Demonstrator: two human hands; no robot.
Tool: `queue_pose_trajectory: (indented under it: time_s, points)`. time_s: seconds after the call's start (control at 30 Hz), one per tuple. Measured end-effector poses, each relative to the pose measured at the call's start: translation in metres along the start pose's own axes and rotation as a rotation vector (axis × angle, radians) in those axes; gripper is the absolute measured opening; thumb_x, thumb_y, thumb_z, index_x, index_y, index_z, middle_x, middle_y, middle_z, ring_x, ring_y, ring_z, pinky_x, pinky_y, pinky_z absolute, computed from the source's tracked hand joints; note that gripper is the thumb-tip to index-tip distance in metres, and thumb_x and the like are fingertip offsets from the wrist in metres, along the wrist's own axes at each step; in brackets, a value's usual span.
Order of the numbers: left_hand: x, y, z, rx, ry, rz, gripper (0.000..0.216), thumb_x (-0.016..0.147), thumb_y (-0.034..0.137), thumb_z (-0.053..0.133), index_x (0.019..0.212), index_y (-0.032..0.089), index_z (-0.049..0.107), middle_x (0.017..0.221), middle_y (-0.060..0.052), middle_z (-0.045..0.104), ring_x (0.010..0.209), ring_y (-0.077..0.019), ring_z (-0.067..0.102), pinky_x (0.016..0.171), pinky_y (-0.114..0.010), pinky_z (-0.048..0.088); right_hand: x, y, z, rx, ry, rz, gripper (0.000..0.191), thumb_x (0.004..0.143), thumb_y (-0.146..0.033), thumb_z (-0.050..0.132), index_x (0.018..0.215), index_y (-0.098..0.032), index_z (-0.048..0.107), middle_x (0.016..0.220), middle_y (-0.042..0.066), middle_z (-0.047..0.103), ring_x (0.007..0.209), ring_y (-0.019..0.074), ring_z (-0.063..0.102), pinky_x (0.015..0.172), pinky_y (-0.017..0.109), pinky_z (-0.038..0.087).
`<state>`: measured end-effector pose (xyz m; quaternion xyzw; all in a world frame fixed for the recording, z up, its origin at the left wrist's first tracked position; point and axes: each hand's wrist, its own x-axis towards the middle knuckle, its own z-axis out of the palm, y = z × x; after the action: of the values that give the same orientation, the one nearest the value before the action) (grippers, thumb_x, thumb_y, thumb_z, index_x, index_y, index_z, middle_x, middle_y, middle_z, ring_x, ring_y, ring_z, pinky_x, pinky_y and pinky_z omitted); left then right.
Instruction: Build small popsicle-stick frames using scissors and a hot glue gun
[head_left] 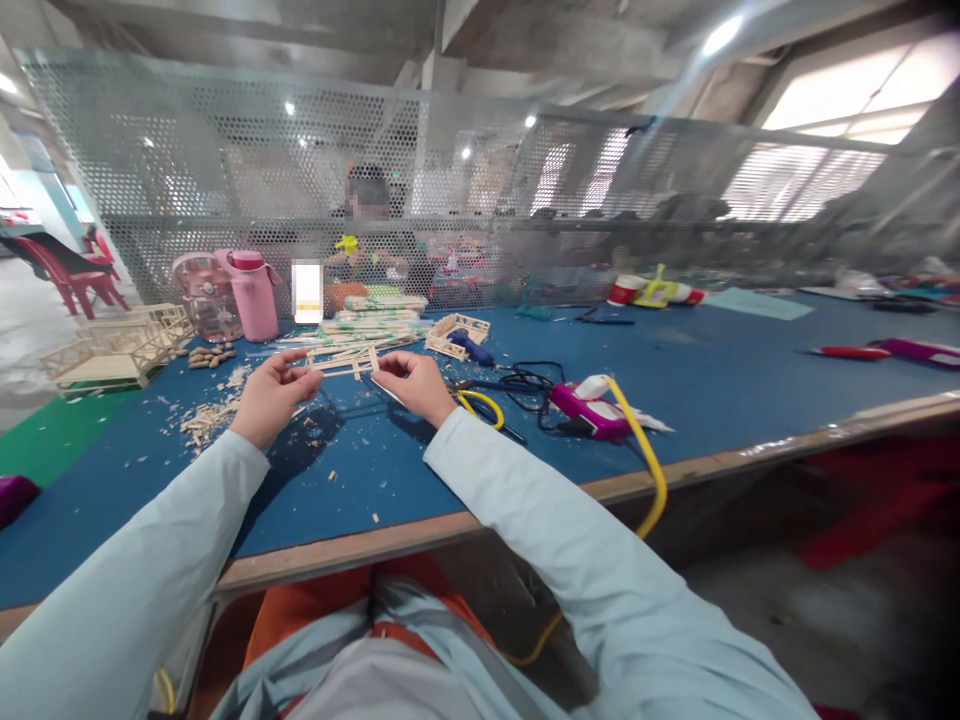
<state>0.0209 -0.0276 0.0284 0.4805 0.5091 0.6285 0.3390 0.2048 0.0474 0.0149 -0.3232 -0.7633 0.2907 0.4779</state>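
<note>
Between both hands, a small frame of thin wooden sticks (343,368) is held just above the blue tabletop. My left hand (274,396) pinches its left end between thumb and fingers. At the right end, my right hand (417,386) grips it the same way. Behind the frame lies a pile of wooden sticks with green-marked wrapping (375,328). A blue-handled tool (471,347) rests against another stick-built piece (452,330). Close to my right wrist are yellow-handled scissors or pliers (481,408); their kind is partly hidden. Wood scraps (206,420) are heaped beside my left wrist.
A pink bottle (257,300) and a clear jug (212,305) stand at the back left, near finished-looking stick structures (120,350). A purple device (592,410) with black cable and yellow hose lies right. A perforated metal screen (300,170) closes the back; a person sits behind it.
</note>
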Motion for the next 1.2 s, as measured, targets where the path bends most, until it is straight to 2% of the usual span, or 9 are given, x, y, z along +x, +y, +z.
queue_pose_trajectory:
  time_s: [0.13, 0.23, 0.3, 0.37, 0.47, 0.53, 0.67, 0.87, 1.2]
  points:
    - [-0.002, 0.001, 0.001, -0.103, 0.010, -0.038, 0.064, 0.043, 0.034, 0.078, 0.098, 0.013, 0.051, 0.059, 0.006, 0.056, 0.052, -0.0077, 0.051, 0.058, -0.026, 0.043, -0.002, 0.000, 0.003, -0.045, 0.044, -0.059, 0.030, 0.067, -0.027, 0.060, 0.091, -0.010, 0.060, 0.066, -0.001, 0.056, 0.055, 0.0083, 0.044, 0.058, 0.021, 0.040]
    - [-0.002, -0.001, 0.002, -0.108, -0.008, -0.021, 0.062, 0.044, 0.033, 0.078, 0.097, 0.013, 0.052, 0.059, 0.005, 0.057, 0.052, -0.0075, 0.052, 0.057, -0.025, 0.043, -0.004, -0.004, 0.004, -0.181, 0.052, -0.205, 0.032, 0.070, -0.022, 0.058, 0.101, -0.013, 0.059, 0.082, 0.003, 0.059, 0.068, 0.0106, 0.051, 0.067, 0.022, 0.042]
    - [-0.002, -0.001, 0.002, -0.094, -0.014, -0.015, 0.062, 0.045, 0.034, 0.078, 0.097, 0.013, 0.052, 0.060, 0.005, 0.057, 0.052, -0.0079, 0.052, 0.056, -0.025, 0.043, -0.006, -0.007, 0.004, -0.326, 0.056, -0.312, 0.028, 0.074, -0.022, 0.055, 0.100, -0.015, 0.062, 0.095, 0.006, 0.057, 0.084, 0.0131, 0.052, 0.077, 0.024, 0.041]
    - [-0.002, -0.001, 0.002, -0.084, -0.012, -0.016, 0.063, 0.044, 0.035, 0.078, 0.097, 0.014, 0.052, 0.060, 0.005, 0.057, 0.052, -0.0084, 0.052, 0.056, -0.026, 0.043, -0.006, -0.009, 0.003, -0.455, 0.043, -0.358, 0.023, 0.080, -0.024, 0.051, 0.098, -0.018, 0.065, 0.099, 0.007, 0.054, 0.092, 0.0145, 0.051, 0.082, 0.025, 0.039]
    - [-0.001, -0.002, 0.002, -0.070, -0.008, -0.013, 0.064, 0.043, 0.036, 0.078, 0.098, 0.014, 0.052, 0.061, 0.005, 0.057, 0.053, -0.0088, 0.053, 0.057, -0.026, 0.043, -0.007, -0.012, 0.004, -0.569, 0.007, -0.353, 0.024, 0.085, -0.026, 0.045, 0.092, -0.019, 0.068, 0.096, 0.007, 0.052, 0.092, 0.0154, 0.049, 0.081, 0.025, 0.038]
    - [0.000, -0.002, 0.001, -0.065, -0.011, -0.012, 0.065, 0.044, 0.037, 0.078, 0.098, 0.014, 0.052, 0.062, 0.004, 0.057, 0.054, -0.0090, 0.053, 0.058, -0.026, 0.043, -0.007, -0.013, 0.005, -0.593, 0.031, -0.345, 0.025, 0.086, -0.028, 0.045, 0.089, -0.019, 0.069, 0.095, 0.007, 0.052, 0.091, 0.0159, 0.048, 0.080, 0.026, 0.038]
    - [0.000, -0.003, 0.000, -0.086, -0.030, -0.014, 0.063, 0.046, 0.035, 0.078, 0.099, 0.013, 0.052, 0.063, 0.004, 0.059, 0.055, -0.0087, 0.054, 0.059, -0.026, 0.044, -0.008, -0.015, 0.006, -0.524, 0.095, -0.311, 0.023, 0.084, -0.030, 0.050, 0.089, -0.018, 0.069, 0.088, 0.006, 0.053, 0.084, 0.0144, 0.049, 0.076, 0.024, 0.038]
    - [-0.001, -0.001, 0.002, -0.105, -0.021, -0.019, 0.060, 0.045, 0.031, 0.079, 0.096, 0.013, 0.054, 0.062, 0.005, 0.058, 0.055, -0.0081, 0.053, 0.056, -0.024, 0.043, -0.003, -0.013, 0.005, -0.316, 0.087, -0.199, 0.017, 0.080, -0.023, 0.056, 0.086, -0.014, 0.069, 0.073, 0.003, 0.060, 0.066, 0.0106, 0.051, 0.066, 0.021, 0.039]
    - [-0.001, 0.001, 0.000, -0.072, -0.024, -0.040, 0.060, 0.045, 0.026, 0.076, 0.100, 0.012, 0.057, 0.068, 0.003, 0.059, 0.057, -0.0079, 0.053, 0.054, -0.022, 0.041, 0.002, -0.006, 0.000, -0.166, 0.011, -0.231, 0.012, 0.077, -0.019, 0.059, 0.081, -0.012, 0.069, 0.078, 0.003, 0.061, 0.070, 0.0099, 0.052, 0.070, 0.021, 0.041]
